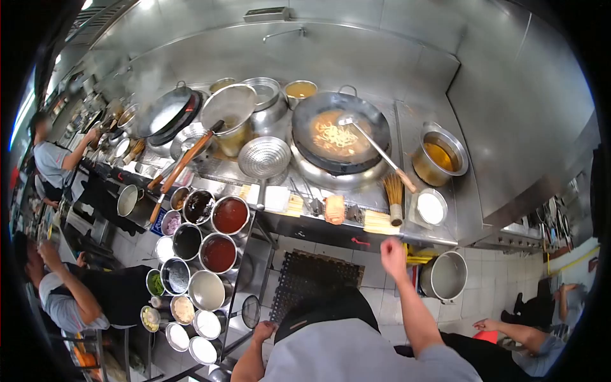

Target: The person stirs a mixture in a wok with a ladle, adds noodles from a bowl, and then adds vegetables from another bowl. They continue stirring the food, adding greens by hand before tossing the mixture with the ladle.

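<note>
Head view: your right hand (393,253) has its fingers curled together just off the counter's (423,111) front edge; nothing shows in them. Your left hand (264,330) is low by the sieve (251,312); you cannot tell whether its fingers are apart or together. The brush (396,210) stands at the counter edge beyond your right hand, beside the towel (382,222). Past it, the ladle (377,148) lies in the wok (307,120), its handle out over the rim. Open floor (375,275) and the mat (312,280) lie between sauce pots (230,214) on your left and a deep pot (445,279) on your right.
</note>
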`<state>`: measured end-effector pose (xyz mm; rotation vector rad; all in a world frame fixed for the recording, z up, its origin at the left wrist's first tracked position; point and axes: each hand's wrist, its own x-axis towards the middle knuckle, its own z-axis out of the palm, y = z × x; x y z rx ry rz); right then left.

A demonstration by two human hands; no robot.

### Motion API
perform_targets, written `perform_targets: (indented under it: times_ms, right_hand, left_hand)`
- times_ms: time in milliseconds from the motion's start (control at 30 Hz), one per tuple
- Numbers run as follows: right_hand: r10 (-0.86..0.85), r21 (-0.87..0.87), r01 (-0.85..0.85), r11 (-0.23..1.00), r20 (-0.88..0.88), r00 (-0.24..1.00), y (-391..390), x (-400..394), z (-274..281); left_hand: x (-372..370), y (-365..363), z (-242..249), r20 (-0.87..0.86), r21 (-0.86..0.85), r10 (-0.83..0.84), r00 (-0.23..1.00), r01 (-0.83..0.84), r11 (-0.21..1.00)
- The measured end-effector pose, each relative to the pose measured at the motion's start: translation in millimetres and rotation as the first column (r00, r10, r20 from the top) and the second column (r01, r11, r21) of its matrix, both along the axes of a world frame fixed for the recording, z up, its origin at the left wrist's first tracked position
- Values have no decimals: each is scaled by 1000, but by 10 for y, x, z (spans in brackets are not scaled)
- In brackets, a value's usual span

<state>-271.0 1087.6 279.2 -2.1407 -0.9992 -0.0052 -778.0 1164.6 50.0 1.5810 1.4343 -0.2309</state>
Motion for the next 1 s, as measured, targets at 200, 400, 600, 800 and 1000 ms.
perform_targets:
  times_ms: [200, 400, 600, 800, 1000]
  right_hand:
    - [-114, 60, 97, 994, 465, 878, 881, 885, 1037]
    - [-2, -388, 22, 922, 54, 999, 1397, 1708, 871]
    - [116, -336, -132, 932, -67, 991, 1663, 1740, 917]
    - [266, -385, -190, 903, 156, 951, 1798, 1745, 1094]
    - [311, -398, -126, 909, 444, 840, 1624, 1611, 1327]
  left_hand:
    - [48, -36, -50, 27, 31, 158, 987, -158, 987]
    - [409, -450, 325, 52, 24, 313, 948, -314, 949]
    - [720, -1133, 368, 33, -19, 389, 921, -388, 921]
    - [475, -1587, -509, 55, -6, 257, 965, -257, 966]
    - [540, -1310, -705, 222, -117, 503, 835, -489, 864]
